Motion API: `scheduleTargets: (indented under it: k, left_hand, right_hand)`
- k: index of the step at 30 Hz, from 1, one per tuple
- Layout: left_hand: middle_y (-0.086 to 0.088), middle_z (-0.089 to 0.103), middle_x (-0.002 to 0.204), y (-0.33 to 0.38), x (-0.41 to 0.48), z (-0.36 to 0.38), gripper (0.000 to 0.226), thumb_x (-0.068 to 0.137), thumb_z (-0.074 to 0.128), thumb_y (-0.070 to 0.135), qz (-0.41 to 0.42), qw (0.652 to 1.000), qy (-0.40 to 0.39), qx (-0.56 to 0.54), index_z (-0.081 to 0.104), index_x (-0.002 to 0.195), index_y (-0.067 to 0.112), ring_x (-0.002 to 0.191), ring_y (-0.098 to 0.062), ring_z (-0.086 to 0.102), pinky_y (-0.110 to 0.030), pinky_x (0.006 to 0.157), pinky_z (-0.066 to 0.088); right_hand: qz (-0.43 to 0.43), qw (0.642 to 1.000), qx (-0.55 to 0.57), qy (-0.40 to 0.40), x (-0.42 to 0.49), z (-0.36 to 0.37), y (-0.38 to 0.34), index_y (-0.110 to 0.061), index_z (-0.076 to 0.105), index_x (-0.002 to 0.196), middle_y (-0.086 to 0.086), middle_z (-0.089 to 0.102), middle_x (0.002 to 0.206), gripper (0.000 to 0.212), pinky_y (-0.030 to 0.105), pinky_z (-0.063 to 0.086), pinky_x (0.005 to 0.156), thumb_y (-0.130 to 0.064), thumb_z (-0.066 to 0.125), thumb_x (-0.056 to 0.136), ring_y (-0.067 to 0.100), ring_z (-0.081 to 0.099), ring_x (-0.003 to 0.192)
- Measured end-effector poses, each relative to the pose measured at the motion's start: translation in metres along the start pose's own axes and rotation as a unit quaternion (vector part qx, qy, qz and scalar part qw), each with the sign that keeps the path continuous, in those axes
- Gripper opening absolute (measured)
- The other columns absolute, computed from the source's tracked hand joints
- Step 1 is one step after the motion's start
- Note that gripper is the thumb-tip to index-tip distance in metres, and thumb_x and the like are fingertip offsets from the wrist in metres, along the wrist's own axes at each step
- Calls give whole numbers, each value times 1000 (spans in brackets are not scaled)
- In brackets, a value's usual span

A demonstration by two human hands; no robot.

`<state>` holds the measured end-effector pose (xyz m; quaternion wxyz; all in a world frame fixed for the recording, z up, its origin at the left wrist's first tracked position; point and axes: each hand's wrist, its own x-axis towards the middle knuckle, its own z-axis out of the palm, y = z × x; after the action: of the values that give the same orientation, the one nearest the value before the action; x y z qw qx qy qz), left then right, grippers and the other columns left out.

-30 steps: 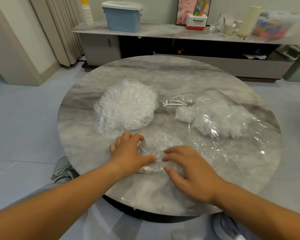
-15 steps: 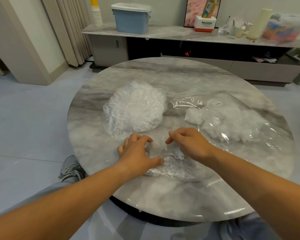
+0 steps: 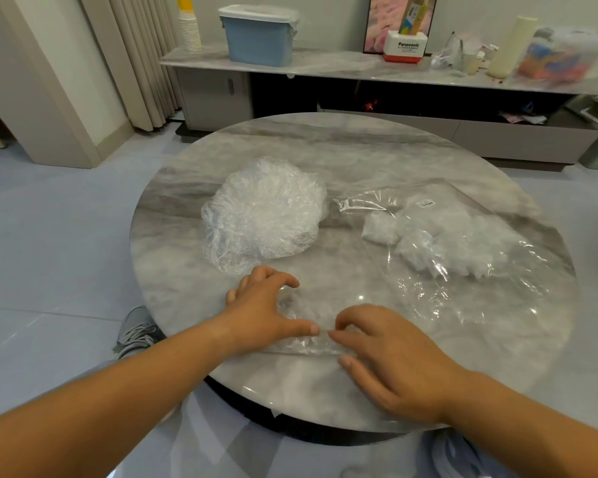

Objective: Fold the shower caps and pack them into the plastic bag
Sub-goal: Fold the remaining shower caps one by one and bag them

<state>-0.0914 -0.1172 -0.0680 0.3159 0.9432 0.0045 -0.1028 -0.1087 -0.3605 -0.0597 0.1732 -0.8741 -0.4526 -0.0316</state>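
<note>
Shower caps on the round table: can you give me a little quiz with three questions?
1. True or false: the clear plastic bag on the round grey marble table holds white folded caps.
2. What lies left of that bag? A: a heap of crinkly clear shower caps. B: a red cup. C: a book.
3. Fill in: the left hand and right hand both touch one flattened clear ____.
Key: 1 true; 2 A; 3 shower cap.
</note>
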Motion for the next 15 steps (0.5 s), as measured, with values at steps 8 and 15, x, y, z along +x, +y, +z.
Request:
scheduleTargets:
  k: [8,15]
  left_hand:
    - [17,43,120,9,-14,-7,81,56,54,90,9,998,-43,39,57,120,41,122,-7,40,-26,105,23]
    - [9,60,107,8,-15,-12,57,72,67,77,-61,995,-36,77,57,104,30,99,-14,60,-36,91,52]
  right_hand:
    - [-56,997,-25,-49,-22,17,-4,-11,52,138,4,54,124,46,35,46,98,-35,53,99,23,54,111]
    - [17,1000,6,-18,-29,26,-10,-13,33,155,-3,53,127,62,34,36,107,-39,48,101,18,50,118]
